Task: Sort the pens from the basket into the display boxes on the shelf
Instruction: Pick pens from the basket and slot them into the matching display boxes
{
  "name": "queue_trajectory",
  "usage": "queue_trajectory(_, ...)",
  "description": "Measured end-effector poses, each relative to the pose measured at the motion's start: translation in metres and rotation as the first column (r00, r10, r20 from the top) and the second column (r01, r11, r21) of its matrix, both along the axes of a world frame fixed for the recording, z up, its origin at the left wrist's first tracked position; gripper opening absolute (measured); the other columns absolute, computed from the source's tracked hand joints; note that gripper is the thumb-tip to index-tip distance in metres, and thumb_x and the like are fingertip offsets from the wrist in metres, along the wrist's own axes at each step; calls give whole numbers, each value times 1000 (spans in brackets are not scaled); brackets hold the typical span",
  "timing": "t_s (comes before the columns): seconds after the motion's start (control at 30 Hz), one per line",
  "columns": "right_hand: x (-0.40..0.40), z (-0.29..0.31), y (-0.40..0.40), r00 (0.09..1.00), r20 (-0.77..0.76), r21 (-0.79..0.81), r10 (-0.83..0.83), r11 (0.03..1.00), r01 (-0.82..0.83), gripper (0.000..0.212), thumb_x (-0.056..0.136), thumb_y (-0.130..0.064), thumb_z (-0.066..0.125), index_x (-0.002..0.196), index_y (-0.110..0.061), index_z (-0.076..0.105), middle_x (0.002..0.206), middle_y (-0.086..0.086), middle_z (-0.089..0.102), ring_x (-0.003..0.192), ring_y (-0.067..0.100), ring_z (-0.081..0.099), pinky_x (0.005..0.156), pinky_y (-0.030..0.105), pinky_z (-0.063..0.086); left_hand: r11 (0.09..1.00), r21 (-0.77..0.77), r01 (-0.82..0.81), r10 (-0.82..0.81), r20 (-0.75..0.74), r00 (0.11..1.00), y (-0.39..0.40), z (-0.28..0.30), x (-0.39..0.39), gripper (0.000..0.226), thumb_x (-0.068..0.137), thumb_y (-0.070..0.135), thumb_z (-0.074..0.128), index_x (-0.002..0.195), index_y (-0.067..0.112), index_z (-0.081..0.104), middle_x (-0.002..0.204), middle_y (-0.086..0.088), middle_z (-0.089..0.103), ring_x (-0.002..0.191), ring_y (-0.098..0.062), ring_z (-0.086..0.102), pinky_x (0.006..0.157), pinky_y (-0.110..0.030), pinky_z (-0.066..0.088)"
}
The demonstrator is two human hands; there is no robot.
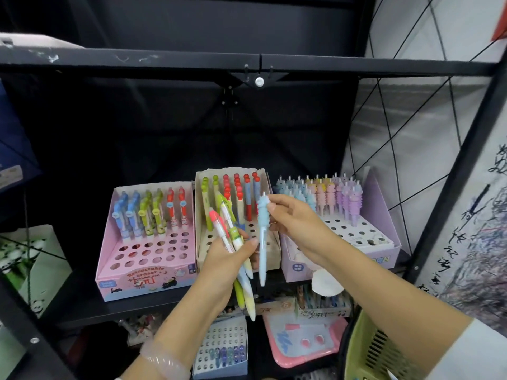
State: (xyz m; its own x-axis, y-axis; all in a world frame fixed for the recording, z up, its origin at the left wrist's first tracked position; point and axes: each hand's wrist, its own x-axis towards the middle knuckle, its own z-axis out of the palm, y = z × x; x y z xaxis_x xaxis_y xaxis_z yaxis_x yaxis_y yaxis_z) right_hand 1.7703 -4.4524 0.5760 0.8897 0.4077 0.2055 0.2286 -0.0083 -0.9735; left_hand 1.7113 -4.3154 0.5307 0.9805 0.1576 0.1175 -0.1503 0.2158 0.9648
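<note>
My left hand [227,259] grips a bundle of pens [233,237], pink-, green- and white-topped, fanned upward in front of the beige display box [263,259]. My right hand [293,220] pinches the ribbed top of a light blue pen [262,242] that hangs upright, tip down, between the beige box and the lilac display box [384,242]. The lilac box holds several pastel ribbed pens at its back. A pink display box [137,281] on the left holds blue, green and red pens. The green basket [367,349] is at the lower right.
A black metal shelf board [90,303] carries the three boxes, with a black crossbar [247,64] overhead. Below the shelf are a small box of pens [219,349] and a pink tray [301,341]. A wire grid wall [411,133] stands on the right.
</note>
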Motion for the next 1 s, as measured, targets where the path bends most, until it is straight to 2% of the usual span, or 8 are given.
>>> queue_trajectory(0.1, -1, -4, -9, 999, 12, 11, -34, 999, 34, 16, 96, -16, 50, 105, -23, 60, 89, -5, 67, 79, 1, 63, 73, 16, 51, 996, 6, 91, -91, 20, 996, -20, 3, 2, 1, 87, 5, 59, 88, 6, 60, 79, -6, 72, 75, -18, 70, 66, -26, 55)
queue_trajectory(0.2, 0, -5, -20, 998, -5, 67, -66, 996, 66, 13, 95, -18, 52, 102, -24, 61, 82, -6, 66, 73, 2, 63, 68, 15, 51, 997, 40, 63, -63, 16, 998, -36, 6, 6, 7, 87, 1, 59, 84, 7, 60, 64, 1, 70, 63, -13, 68, 56, -21, 53)
queue_trajectory(0.33, 0, -8, -32, 994, 33, -103, -108, 989, 111, 11, 87, -28, 64, 92, -29, 54, 80, -5, 64, 62, 0, 62, 55, 10, 46, 996, 78, 36, -36, -2, 999, -46, 5, 10, 9, 86, 0, 60, 83, 8, 63, 58, 3, 68, 56, -8, 66, 50, -17, 50)
queue_trajectory(0.47, 6, -11, -38, 983, 42, -126, -176, 976, 180, 19, 86, -25, 65, 101, -20, 54, 87, -1, 66, 69, 6, 64, 61, 13, 49, 996, 70, 60, -59, -13, 998, -50, 4, 10, 7, 86, 3, 61, 80, 7, 61, 63, -4, 68, 61, -17, 68, 56, -24, 53)
queue_trajectory(0.53, 12, -5, -45, 969, 88, -5, -232, 972, 233, 18, 89, -21, 61, 106, -20, 55, 88, -1, 67, 72, 5, 66, 65, 14, 51, 997, 6, 72, -72, -23, 997, -47, 2, 11, 9, 88, 5, 59, 80, 5, 55, 67, -10, 67, 60, -21, 66, 56, -29, 54)
queue_trajectory(0.63, 25, 6, -57, 925, 158, 175, -347, 931, 320, 15, 93, -13, 53, 100, -26, 52, 96, 3, 64, 82, 10, 67, 67, 15, 52, 1000, 0, 19, -19, -61, 998, -36, -1, 10, 8, 90, 13, 57, 84, 8, 55, 67, -4, 69, 55, -16, 63, 51, -26, 53)
queue_trajectory(0.83, 36, -11, -52, 838, 397, 7, -375, 914, 406, 20, 94, -12, 51, 103, -28, 42, 88, -10, 55, 78, 0, 61, 70, 21, 56, 997, 81, -6, 15, -112, 994, -25, -6, 9, 15, 93, 29, 51, 87, 16, 54, 63, 0, 58, 46, -11, 53, 45, -23, 46)
queue_trajectory(1.0, 42, -9, -49, 842, 410, -82, -351, 905, 418, 21, 94, -16, 53, 107, -26, 39, 90, -2, 55, 84, 18, 63, 72, 32, 57, 998, 62, -4, 11, -121, 993, -23, -8, 9, 16, 95, 27, 49, 87, 14, 55, 62, 2, 59, 48, -11, 54, 48, -23, 47)
